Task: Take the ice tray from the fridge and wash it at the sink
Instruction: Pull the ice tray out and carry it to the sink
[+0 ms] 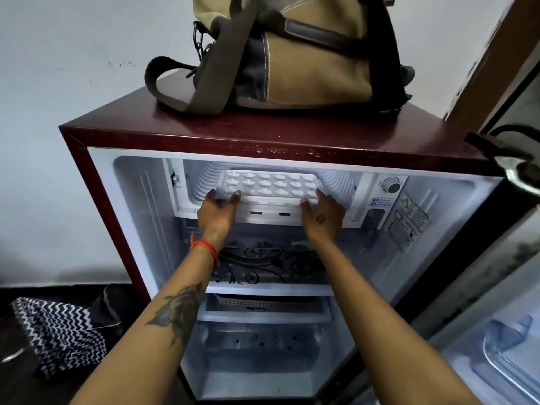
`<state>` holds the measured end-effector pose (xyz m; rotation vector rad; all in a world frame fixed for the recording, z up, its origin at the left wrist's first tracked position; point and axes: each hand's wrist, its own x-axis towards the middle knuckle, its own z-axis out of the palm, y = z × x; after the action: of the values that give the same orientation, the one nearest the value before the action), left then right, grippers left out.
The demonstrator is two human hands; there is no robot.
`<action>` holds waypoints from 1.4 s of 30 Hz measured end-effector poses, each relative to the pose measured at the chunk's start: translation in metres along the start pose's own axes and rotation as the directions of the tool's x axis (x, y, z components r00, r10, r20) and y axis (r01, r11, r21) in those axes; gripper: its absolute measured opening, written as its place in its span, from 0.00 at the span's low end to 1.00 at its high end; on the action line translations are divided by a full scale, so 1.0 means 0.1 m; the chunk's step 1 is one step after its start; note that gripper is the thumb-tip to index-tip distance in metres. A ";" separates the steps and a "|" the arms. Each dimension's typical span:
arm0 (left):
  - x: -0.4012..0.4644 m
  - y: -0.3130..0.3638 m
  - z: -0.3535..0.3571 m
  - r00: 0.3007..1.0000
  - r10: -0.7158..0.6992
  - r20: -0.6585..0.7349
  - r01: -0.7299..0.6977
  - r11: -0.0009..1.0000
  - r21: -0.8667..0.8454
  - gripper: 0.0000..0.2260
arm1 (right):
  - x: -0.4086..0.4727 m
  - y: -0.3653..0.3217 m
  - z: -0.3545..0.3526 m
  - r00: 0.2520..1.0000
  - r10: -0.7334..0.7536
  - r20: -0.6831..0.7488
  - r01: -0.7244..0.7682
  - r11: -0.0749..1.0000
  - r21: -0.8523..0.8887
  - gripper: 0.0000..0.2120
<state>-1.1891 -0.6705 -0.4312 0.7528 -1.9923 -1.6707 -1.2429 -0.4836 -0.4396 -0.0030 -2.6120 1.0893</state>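
Note:
A white ice tray (271,183) with star and oval moulds lies in the freezer box at the top of the open maroon fridge (122,133). My left hand (217,210) grips the tray's front left corner, thumb on top. Over at the front right corner, my right hand (321,217) holds the tray the same way. The tray's near edge pokes slightly past the freezer opening. Its back part stays inside the compartment.
A tan duffel bag (295,51) sits on the fridge top. The fridge door (502,331) hangs open at the right with clear shelves. A thermostat dial (391,185) is right of the freezer. A zigzag-patterned cloth (58,334) lies on the floor at the left.

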 end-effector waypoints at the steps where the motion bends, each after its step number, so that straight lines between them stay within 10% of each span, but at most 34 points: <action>1: 0.00 0.00 0.01 1.000 -0.003 -0.016 0.002 1.000 -0.020 0.29 | 0.01 0.00 0.00 1.000 -0.004 -0.007 0.004 1.000 -0.015 0.24; 20: -0.65 0.14 -0.31 0.979 -0.012 -0.205 -0.020 0.989 -0.149 0.15 | -0.60 -0.08 -0.43 0.978 0.154 -0.139 -0.089 0.916 0.390 0.09; 42: -2.00 -0.11 -1.09 0.993 -0.112 0.042 0.120 0.930 -0.346 0.14 | -2.48 -0.09 -1.28 0.847 0.492 -0.201 -0.352 0.803 0.481 0.05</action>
<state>-0.9661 -0.6231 -0.4191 0.7333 -1.6228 -2.0358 -0.9699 -0.4314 -0.4185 -0.6502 -2.0772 1.6434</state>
